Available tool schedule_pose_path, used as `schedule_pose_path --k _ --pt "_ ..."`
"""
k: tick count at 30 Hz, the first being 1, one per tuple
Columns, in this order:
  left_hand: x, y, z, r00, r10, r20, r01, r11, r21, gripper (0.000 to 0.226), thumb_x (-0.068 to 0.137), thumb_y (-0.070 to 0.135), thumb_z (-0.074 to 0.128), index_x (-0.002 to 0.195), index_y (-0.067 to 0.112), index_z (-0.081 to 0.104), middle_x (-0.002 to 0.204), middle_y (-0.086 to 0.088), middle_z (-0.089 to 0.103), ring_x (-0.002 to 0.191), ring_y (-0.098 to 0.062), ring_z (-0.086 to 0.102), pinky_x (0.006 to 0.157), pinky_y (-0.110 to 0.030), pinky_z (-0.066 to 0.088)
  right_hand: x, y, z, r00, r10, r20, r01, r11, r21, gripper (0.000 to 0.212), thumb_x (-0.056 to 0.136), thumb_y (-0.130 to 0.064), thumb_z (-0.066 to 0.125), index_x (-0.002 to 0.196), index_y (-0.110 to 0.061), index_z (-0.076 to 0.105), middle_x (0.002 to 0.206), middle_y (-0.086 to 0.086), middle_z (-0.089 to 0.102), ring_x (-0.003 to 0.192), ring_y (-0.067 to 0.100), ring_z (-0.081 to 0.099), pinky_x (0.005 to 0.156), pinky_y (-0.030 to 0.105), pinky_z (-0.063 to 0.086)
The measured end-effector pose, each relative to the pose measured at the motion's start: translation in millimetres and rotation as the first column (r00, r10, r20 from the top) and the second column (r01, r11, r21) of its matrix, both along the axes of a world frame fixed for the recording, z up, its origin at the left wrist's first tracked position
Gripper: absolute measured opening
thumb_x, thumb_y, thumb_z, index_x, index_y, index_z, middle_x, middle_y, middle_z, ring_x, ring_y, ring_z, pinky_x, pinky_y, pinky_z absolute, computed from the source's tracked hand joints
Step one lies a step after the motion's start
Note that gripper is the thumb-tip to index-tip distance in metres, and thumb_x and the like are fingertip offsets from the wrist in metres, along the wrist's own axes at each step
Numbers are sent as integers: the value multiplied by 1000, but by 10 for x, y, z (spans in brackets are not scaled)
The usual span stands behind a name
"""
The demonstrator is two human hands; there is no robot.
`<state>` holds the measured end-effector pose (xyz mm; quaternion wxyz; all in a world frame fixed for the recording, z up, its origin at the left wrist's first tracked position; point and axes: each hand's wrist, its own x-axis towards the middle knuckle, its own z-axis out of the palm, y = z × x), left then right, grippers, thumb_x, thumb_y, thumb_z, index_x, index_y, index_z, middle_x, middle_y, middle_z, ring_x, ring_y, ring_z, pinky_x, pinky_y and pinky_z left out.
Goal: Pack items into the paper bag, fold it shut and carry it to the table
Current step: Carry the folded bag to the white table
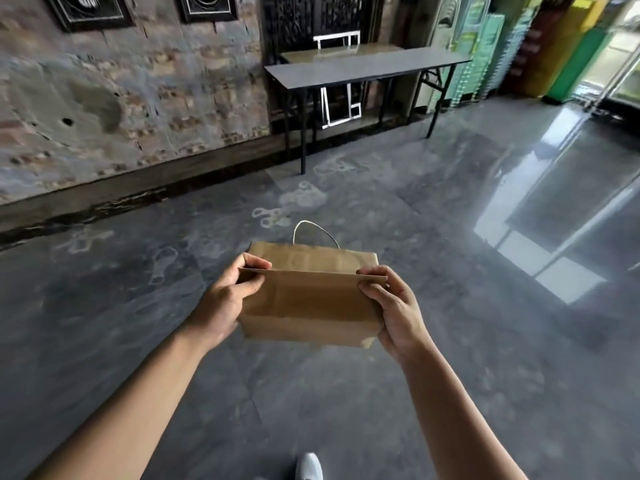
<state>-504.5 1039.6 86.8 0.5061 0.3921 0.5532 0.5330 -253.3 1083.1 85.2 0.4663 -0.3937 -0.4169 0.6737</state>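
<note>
Holding folded paper bag [311, 303], left hand [225, 299], right hand [394, 306], table [363, 69] ahead

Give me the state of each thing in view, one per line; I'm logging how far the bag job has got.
paper bag: folded shut at the top, held in the air, not yet on the table
bag handle: sticking up behind the fold, not held
left hand: gripping the bag's left end
right hand: gripping the bag's right end
table: standing by the wall ahead, top bare
floor: glossy, stained
</note>
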Motion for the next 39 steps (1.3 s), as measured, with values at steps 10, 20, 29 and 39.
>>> schedule_pose_path --k 10,20,29,39 --pt "-340 2390 -150 997 -27 74 24 999 34 26 87 6 54 90 27 69 91 -4 61 82 -18 55 70 -31 42 -357 2391 -150 999 -20 30 20 999 -30 28 85 7 48 76 -13 66 64 1 57 56 12 48 50 24 36" --pt "-928 5768 -60 994 -64 93 59 997 53 33 93 -1 47 89 24 68 94 -8 61 86 -22 55 70 -30 42 -934 5668 12 995 -99 32 101 992 -78 25 83 4 48 75 -13 65 73 4 60 62 16 53 55 25 40" --pt "-1086 8523 -48 996 -70 60 67 997 45 33 94 0 46 87 24 66 96 -11 60 88 -25 53 77 -37 40 -1128 8411 -26 988 -148 47 151 986 -67 23 81 1 51 73 -15 65 71 -1 61 62 13 53 55 26 39" --pt "-1243 11550 12 991 81 105 -85 996 34 27 94 -4 43 92 16 62 91 -12 58 78 -23 55 65 -31 43 -1401 11812 -6 996 -26 88 30 998 -51 21 78 0 51 74 -16 65 73 1 63 62 13 57 50 22 45"
